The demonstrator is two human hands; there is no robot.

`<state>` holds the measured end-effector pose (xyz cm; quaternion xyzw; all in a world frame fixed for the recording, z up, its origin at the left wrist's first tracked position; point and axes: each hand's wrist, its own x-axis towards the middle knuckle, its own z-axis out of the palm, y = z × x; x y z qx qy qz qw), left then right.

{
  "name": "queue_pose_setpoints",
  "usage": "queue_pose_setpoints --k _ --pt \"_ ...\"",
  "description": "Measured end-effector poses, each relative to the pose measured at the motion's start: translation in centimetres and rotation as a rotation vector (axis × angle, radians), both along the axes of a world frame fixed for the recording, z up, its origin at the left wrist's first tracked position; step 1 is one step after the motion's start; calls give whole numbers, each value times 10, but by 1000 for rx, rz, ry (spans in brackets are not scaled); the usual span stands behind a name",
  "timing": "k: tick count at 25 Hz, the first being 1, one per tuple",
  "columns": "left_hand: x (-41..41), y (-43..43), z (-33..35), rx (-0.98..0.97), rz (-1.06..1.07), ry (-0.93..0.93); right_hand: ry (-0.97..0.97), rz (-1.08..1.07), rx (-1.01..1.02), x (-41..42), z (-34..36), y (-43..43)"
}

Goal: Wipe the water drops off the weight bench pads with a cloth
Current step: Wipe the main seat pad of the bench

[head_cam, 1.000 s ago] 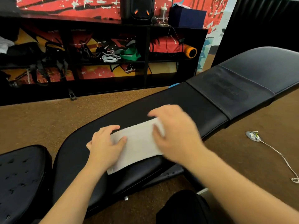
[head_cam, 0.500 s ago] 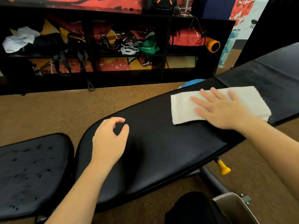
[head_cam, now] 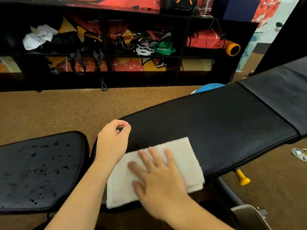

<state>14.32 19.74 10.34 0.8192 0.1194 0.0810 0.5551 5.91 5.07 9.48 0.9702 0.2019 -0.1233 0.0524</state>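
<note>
**While the long pad (head_cam: 216, 122) gets wiped, the seat pad (head_cam: 41, 171) waits wet**

A white cloth (head_cam: 187, 163) lies on the long pad's near end, pressed flat under the right hand (head_cam: 157, 176), its fingers straight and spread. The left hand (head_cam: 113, 141), loosely curled and holding nothing, sits at that pad's edge. Keep the palm flat, overlap passes, then move onto the drop-beaded seat pad.

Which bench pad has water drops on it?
The small seat pad at left, beaded with drops; the long back pad under the cloth looks dry.
</note>
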Motion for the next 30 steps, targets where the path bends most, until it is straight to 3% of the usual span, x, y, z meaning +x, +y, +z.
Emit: queue_pose_setpoints --k 2,4,8,12,15,19,22,25,30 --pt "-2 2 -2 51 -83 25 -209 25 95 -17 6 -41" --pt "-5 2 -3 152 -160 16 -349 -56 41 -16 15 -88" --pt "-9 2 -2 253 -213 -19 -229 -323 -133 59 43 -146" --pt "-14 -2 -5 301 -263 -47 -114 -456 -131 149 48 -116" --pt "-12 1 -12 360 -237 -61 -26 -337 -136 154 36 -41" --pt "-4 -2 -19 291 -123 -92 76 27 -273 129 2 35" --pt "7 -2 -30 326 -91 -8 128 37 -316 137 1 51" --pt "21 4 -41 300 51 42 9 78 -395 151 -6 65" --pt "20 38 -49 220 171 170 -17 148 -150 165 -26 74"
